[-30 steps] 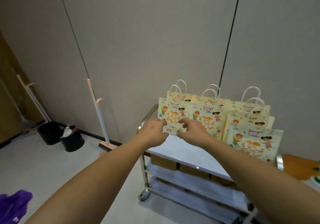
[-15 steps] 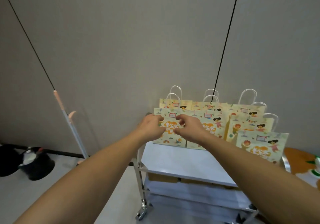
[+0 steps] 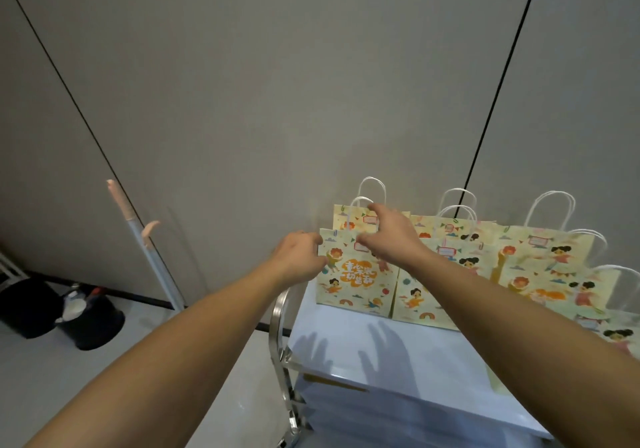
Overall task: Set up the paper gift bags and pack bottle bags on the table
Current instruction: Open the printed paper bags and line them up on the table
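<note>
Several pale yellow paper gift bags with cartoon children and white cord handles stand in rows on the white top of a steel cart (image 3: 349,350). The front left bag (image 3: 349,285) stands upright at the cart's left end. My left hand (image 3: 299,257) holds that bag's left edge with curled fingers. My right hand (image 3: 389,234) reaches over its top edge, thumb low and fingers raised toward the handle of the bag behind (image 3: 353,215). More bags (image 3: 540,260) fill the right side, partly hidden by my right forearm.
The cart's chrome rail (image 3: 278,330) runs down its left end, with lower shelves beneath. A grey panelled wall stands right behind the bags. A broom handle (image 3: 145,247) leans on the wall at left, beside black buckets (image 3: 86,323) on the floor.
My right hand has risen from the bag's front face to its top edge. My left hand has slid out to the bag's left edge. The camera has come closer.
</note>
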`<state>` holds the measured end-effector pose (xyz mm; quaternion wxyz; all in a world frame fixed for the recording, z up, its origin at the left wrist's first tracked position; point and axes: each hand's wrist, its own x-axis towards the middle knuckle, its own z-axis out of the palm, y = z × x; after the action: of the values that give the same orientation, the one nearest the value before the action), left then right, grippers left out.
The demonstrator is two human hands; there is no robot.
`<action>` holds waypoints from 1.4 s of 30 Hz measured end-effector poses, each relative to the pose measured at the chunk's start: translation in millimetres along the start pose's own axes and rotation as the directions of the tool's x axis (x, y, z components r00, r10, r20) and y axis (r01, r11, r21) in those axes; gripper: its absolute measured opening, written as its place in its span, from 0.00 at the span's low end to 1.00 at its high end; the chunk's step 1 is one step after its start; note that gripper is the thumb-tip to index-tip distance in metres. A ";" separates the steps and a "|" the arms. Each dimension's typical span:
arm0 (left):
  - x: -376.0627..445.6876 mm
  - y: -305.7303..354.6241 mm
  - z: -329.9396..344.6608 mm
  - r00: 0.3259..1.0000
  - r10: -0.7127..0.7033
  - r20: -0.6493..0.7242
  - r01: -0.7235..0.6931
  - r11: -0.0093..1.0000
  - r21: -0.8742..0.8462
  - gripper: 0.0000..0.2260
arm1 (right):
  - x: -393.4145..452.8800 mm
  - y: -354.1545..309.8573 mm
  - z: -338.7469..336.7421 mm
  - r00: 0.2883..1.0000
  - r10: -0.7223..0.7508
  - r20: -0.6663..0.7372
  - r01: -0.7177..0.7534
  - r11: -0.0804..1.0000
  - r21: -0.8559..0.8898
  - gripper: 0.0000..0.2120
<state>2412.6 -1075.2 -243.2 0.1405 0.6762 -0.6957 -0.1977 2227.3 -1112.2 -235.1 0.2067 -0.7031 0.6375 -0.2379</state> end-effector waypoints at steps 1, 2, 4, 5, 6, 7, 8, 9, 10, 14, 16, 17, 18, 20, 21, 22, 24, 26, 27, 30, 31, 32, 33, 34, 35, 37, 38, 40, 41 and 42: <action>6.7 2.7 2.5 1.000 -0.012 -0.003 0.012 1.000 -0.012 0.20 | 10.8 3.4 0.4 1.000 -0.009 -0.010 0.009 0.999 -0.033 0.37; 12.9 5.9 4.8 1.000 -0.025 -0.001 0.025 0.999 -0.025 0.20 | 21.9 7.1 1.0 1.000 -0.017 -0.015 0.016 0.998 -0.060 0.39; 24.0 13.2 7.9 0.999 -0.053 0.003 0.053 0.998 -0.035 0.22 | 42.9 13.0 1.9 1.000 -0.015 0.006 0.015 0.998 -0.069 0.43; 28.8 16.8 8.7 0.998 -0.067 0.002 0.067 0.997 -0.039 0.22 | 52.4 15.0 2.1 1.000 -0.014 0.028 0.015 0.998 -0.061 0.44; 33.5 19.5 9.7 0.996 -0.084 0.002 0.084 0.996 -0.041 0.22 | 61.1 16.5 3.2 0.999 -0.017 0.048 0.019 0.999 -0.051 0.45; 37.9 21.5 10.7 0.995 -0.099 -0.004 0.099 0.994 -0.034 0.22 | 68.2 17.9 5.1 0.998 -0.023 0.059 0.026 0.999 -0.046 0.45; 41.5 23.1 11.7 0.993 -0.118 -0.009 0.117 0.993 -0.024 0.22 | 75.2 19.4 7.9 0.998 -0.031 0.062 0.034 0.999 -0.042 0.44; 44.4 24.2 13.1 0.991 -0.134 -0.014 0.134 0.991 -0.015 0.22 | 80.9 20.5 11.2 0.997 -0.036 0.062 0.039 0.998 -0.040 0.43; 46.1 24.8 15.3 0.988 -0.154 -0.017 0.154 0.988 -0.012 0.22 | 86.1 22.0 14.7 0.997 -0.039 0.066 0.041 0.999 -0.034 0.40; 42.1 22.3 28.1 0.968 -0.251 -0.011 0.251 0.968 -0.011 0.21 | 93.6 25.1 31.2 0.992 -0.027 0.119 0.015 0.995 0.103 0.15; 33.8 18.3 35.5 0.953 -0.302 0.006 0.302 0.953 -0.035 0.21 | 87.1 19.5 38.0 0.995 -0.039 0.096 0.026 0.991 0.131 0.11; 28.7 15.8 39.1 0.945 -0.326 0.011 0.326 0.944 -0.042 0.21 | 81.7 14.7 40.0 0.994 -0.058 0.088 0.048 0.992 0.119 0.12; 22.9 14.2 41.5 0.938 -0.346 0.013 0.346 0.937 -0.045 0.20 | 76.1 9.1 40.7 0.992 -0.080 0.096 0.069 0.992 0.106 0.14; 10.5 13.3 43.3 0.924 -0.383 0.004 0.383 0.922 -0.052 0.19 | 64.0 -0.3 38.9 0.983 -0.116 0.142 0.105 0.991 0.086 0.15; 4.0 14.1 42.0 0.917 -0.399 -0.008 0.398 0.916 -0.054 0.19 | 57.8 -5.0 35.4 0.979 -0.128 0.161 0.117 0.990 0.075 0.15; -2.5 15.4 39.5 0.912 -0.408 -0.024 0.407 0.912 -0.053 0.20 | 52.3 -9.9 30.6 0.976 -0.133 0.171 0.123 0.990 0.067 0.15; -17.8 18.7 31.8 0.908 -0.415 -0.064 0.412 0.910 -0.048 0.21 | 40.3 -22.1 20.1 0.973 -0.150 0.175 0.139 0.987 0.075 0.15; -37.5 21.9 22.4 0.900 -0.423 -0.101 0.419 0.906 -0.059 0.22 | 22.0 -38.6 7.8 0.967 -0.185 0.173 0.170 0.981 0.097 0.15; -48.1 22.9 17.6 0.895 -0.428 -0.125 0.423 0.904 -0.060 0.24 | 10.7 -47.6 2.4 0.961 -0.215 0.171 0.198 0.974 0.111 0.14; -90.0 26.3 2.5 0.878 -0.435 -0.198 0.438 0.898 -0.032 0.29 | -31.6 -76.9 -8.3 0.933 -0.315 0.173 0.295 0.946 0.131 0.16; -108.4 27.4 -3.2 0.872 -0.439 -0.216 0.444 0.896 -0.027 0.29 | -48.6 -87.8 -9.9 0.921 -0.347 0.174 0.325 0.935 0.143 0.17; -128.3 27.6 -8.2 0.866 -0.441 -0.234 0.448 0.894 -0.026 0.28 | -66.4 -98.9 -10.0 0.909 -0.377 0.177 0.351 0.923 0.158 0.17; -150.7 26.9 -12.9 0.860 -0.444 -0.254 0.452 0.892 -0.026 0.28 | -85.8 -110.3 -9.9 0.893 -0.410 0.185 0.383 0.909 0.165 0.16; -174.7 25.1 -16.5 0.849 -0.450 -0.278 0.460 0.887 -0.031 0.27 | -106.7 -122.1 -8.9 0.877 -0.437 0.201 0.406 0.897 0.176 0.16; -199.9 22.1 -18.7 0.835 -0.462 -0.300 0.472 0.881 -0.044 0.25 | -129.1 -133.4 -8.0 0.857 -0.470 0.212 0.435 0.880 0.192 0.15; -254.3 14.6 -19.8 0.799 -0.514 -0.311 0.508 0.855 -0.108 0.21 | -176.5 -155.9 -4.1 0.812 -0.535 0.234 0.488 0.841 0.233 0.15; -282.8 9.7 -18.8 0.780 -0.546 -0.307 0.530 0.836 -0.139 0.18 | -201.3 -166.5 -2.3 0.790 -0.562 0.246 0.508 0.824 0.249 0.14; -339.8 0.1 -16.9 0.737 -0.598 -0.314 0.572 0.800 -0.180 0.15 | -251.8 -187.6 1.6 0.741 -0.612 0.275 0.539 0.787 0.301 0.15; -368.9 -4.1 -16.7 0.710 -0.623 -0.328 0.590 0.781 -0.206 0.14 | -276.4 -198.2 5.1 0.709 -0.641 0.294 0.553 0.764 0.333 0.14; -397.7 -7.6 -16.8 0.677 -0.650 -0.346 0.608 0.758 -0.235 0.12 | -299.7 -208.4 9.8 0.673 -0.671 0.311 0.569 0.738 0.363 0.13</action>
<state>2445.3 -680.5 -203.3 0.2391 0.8916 -0.3643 -0.1232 2377.3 -793.0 -140.5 0.3273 -0.8824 0.2650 -0.2099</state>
